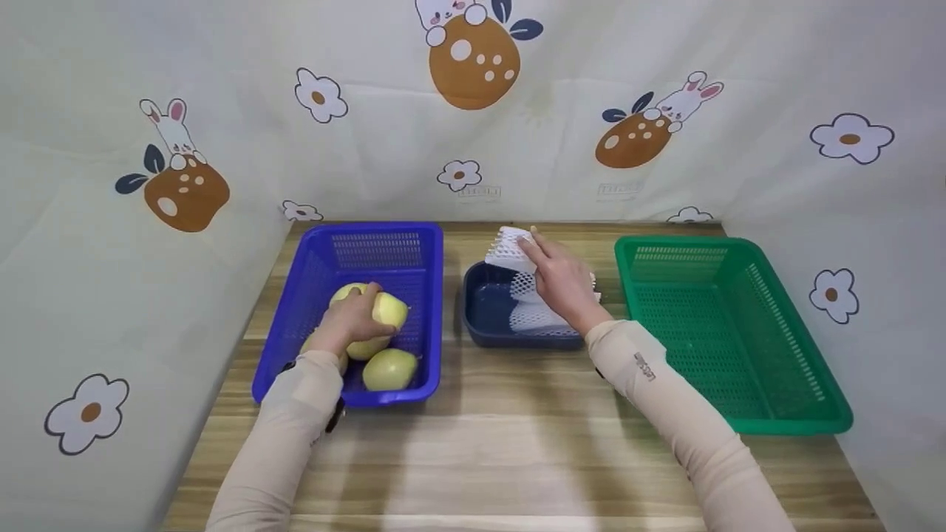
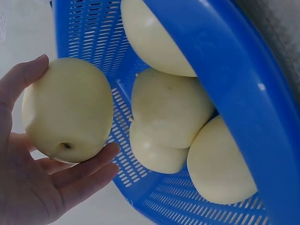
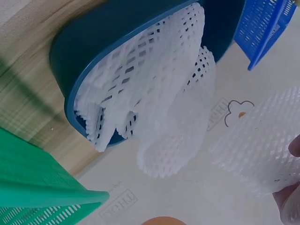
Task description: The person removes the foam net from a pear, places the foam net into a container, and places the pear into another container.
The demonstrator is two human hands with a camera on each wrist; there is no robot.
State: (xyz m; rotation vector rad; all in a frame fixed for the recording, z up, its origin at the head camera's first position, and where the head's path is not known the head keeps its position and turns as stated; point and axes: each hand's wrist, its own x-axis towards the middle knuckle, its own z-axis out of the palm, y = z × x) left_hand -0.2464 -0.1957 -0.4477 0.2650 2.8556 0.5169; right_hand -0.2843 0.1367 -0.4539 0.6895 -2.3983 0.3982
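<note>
My left hand (image 1: 350, 322) grips a pale yellow-green pear (image 2: 70, 110) over the blue basket (image 1: 437, 295), thumb on one side and fingers on the other. Several more such fruits, among them one pear (image 1: 390, 369) near the front wall, lie below it in the basket. My right hand (image 1: 563, 284) pinches a white foam fruit net (image 1: 510, 250) above the back of a small dark blue tub (image 1: 484, 336). Other white foam nets (image 3: 145, 79) are heaped in that tub, some hanging over its rim.
A green basket (image 1: 691, 347) with perforated walls stands on the right, beside the tub. All the containers rest on a wood-grain table (image 1: 502, 451). A pale patterned curtain (image 1: 384, 155) surrounds the table at the back and sides.
</note>
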